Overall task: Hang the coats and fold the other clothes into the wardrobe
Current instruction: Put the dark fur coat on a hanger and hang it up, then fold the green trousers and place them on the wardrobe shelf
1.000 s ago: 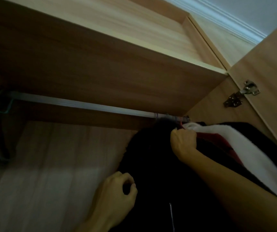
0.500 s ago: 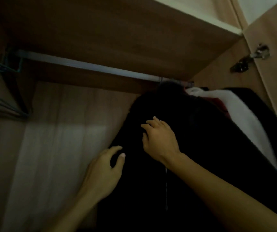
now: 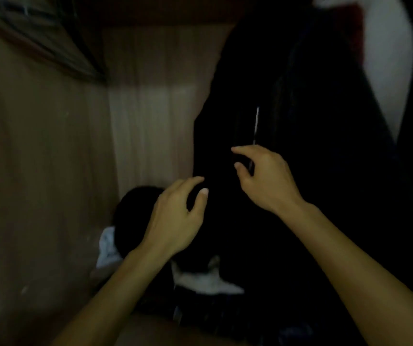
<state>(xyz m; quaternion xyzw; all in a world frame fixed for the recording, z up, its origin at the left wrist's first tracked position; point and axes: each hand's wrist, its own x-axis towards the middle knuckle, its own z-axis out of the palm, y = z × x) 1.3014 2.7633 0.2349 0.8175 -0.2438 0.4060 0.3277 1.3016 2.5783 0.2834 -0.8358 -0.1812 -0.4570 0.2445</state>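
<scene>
A black coat (image 3: 312, 146) hangs inside the dim wardrobe, filling the right half of the view, with a thin silver zipper (image 3: 256, 126) down its front. My right hand (image 3: 265, 178) hovers in front of the coat just below the zipper, fingers apart and holding nothing. My left hand (image 3: 178, 218) is lower and to the left at the coat's left edge, fingers curled but apart, empty. A white and red garment (image 3: 387, 58) hangs behind the coat at the upper right.
Dark and white clothes (image 3: 200, 278) lie heaped on the wardrobe floor under my hands. Empty hangers (image 3: 50, 43) hang at the upper left against the wooden side wall (image 3: 38, 171). The pale back panel (image 3: 150, 126) shows between wall and coat.
The view has tipped downward from the rail to the wardrobe floor. Both hands have slid down the coat's front, and the right hand has lifted off the fabric.
</scene>
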